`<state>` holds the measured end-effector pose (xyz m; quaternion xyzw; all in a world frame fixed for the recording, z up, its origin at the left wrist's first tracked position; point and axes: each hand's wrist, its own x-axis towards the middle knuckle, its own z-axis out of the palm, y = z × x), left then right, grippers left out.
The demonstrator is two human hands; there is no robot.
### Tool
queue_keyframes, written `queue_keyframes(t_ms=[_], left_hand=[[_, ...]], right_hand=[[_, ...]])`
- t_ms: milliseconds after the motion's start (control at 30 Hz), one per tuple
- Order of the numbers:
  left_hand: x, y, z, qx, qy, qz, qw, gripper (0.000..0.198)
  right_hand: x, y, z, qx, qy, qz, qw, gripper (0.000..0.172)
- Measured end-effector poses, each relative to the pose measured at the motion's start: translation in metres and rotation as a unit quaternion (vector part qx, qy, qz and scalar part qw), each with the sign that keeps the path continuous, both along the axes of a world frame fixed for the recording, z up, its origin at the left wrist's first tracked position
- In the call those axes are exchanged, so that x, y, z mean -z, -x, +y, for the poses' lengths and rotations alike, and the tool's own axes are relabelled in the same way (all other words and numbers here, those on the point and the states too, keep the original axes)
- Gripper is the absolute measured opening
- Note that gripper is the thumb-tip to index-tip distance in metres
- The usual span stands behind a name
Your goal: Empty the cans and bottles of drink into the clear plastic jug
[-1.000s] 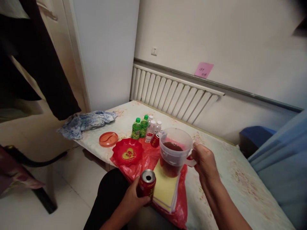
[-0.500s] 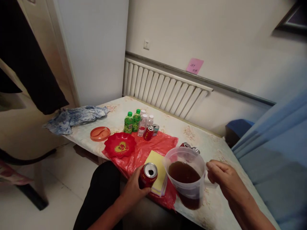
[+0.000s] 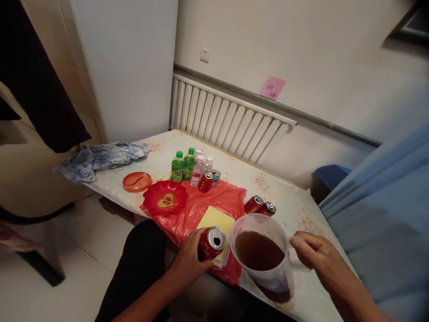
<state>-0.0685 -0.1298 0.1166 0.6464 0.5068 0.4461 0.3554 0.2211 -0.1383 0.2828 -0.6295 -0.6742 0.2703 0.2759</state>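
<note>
The left hand point(image 3: 187, 261) grips an opened red drink can point(image 3: 211, 243), tilted right toward the clear plastic jug of brown liquid point(image 3: 263, 256) whose handle the right hand point(image 3: 317, 257) clasps.

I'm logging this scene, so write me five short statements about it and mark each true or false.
The left hand holds an opened red can. True.
The right hand grips the jug by its handle. True.
The jug is empty. False: it holds brown liquid.
The pink note is stuck on the radiator. False: it is on the wall above it.
Two more cans sit on the table beyond the jug. True.
</note>
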Motion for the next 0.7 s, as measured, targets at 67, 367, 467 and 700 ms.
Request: queue_keyframes(t_ms=[67, 367, 467, 700], left_hand=[[0.0, -0.001, -0.001, 0.001, -0.004, 0.002, 1.0, 0.072], [0.0, 0.0, -0.004, 0.014, -0.012, -0.007, 1.0, 0.07], [0.001, 0.0, -0.004, 0.014, -0.009, -0.002, 1.0, 0.07], [0.0, 0.001, -0.006, 0.018, -0.003, -0.001, 1.0, 0.071]], right_hand=[[-0.004, 0.003, -0.001, -0.009, 0.005, -0.017, 1.0, 0.046], [-0.017, 0.018, -0.001, -0.038, 0.028, -0.062, 0.997, 0.044], [-0.018, 0.018, -0.001, -0.05, 0.036, -0.072, 0.995, 0.043], [-0.023, 0.018, -0.001, -0.065, 0.036, -0.097, 0.992, 0.044]])
